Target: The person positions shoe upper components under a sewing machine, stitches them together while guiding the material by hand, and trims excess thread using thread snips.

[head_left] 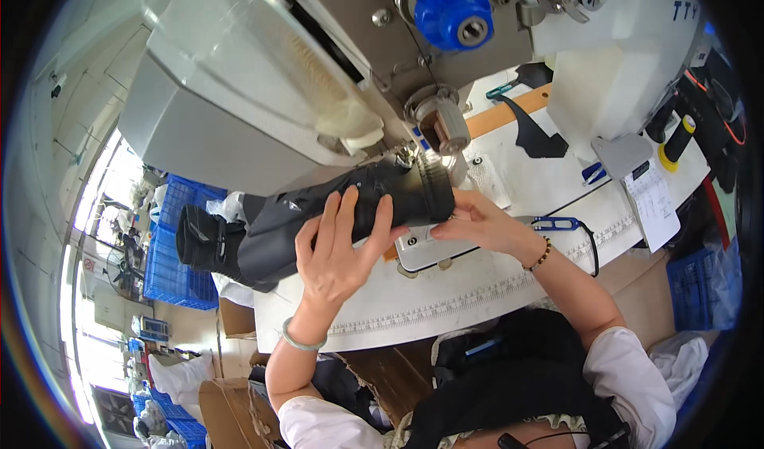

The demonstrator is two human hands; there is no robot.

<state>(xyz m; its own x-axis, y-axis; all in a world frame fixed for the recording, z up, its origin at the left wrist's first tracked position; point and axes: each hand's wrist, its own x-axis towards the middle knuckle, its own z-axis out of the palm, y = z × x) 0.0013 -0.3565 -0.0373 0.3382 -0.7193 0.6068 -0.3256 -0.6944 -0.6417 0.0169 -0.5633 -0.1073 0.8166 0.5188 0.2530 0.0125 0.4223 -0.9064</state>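
Observation:
A long black tubular fabric piece (274,246) lies across the sewing machine's bed, its gathered band (436,188) under the machine head beside the presser area. My left hand (333,256) rests on the near side of the fabric, fingers stretched out and spread over it. At the band's right edge, my right hand (492,228) pinches the fabric between thumb and fingers. The needle and the stitching point are hidden by the machine parts and the fabric. Another black bundle with straps (208,238) hangs at the piece's left end.
The sewing machine (195,119) fills the upper middle, with a blue knob (454,15). On the white table (374,322) are a printed ruler strip, blue-handled snips (555,224), a black cut piece (535,131) and a thread spool (676,143). Blue crates (179,270) stand left.

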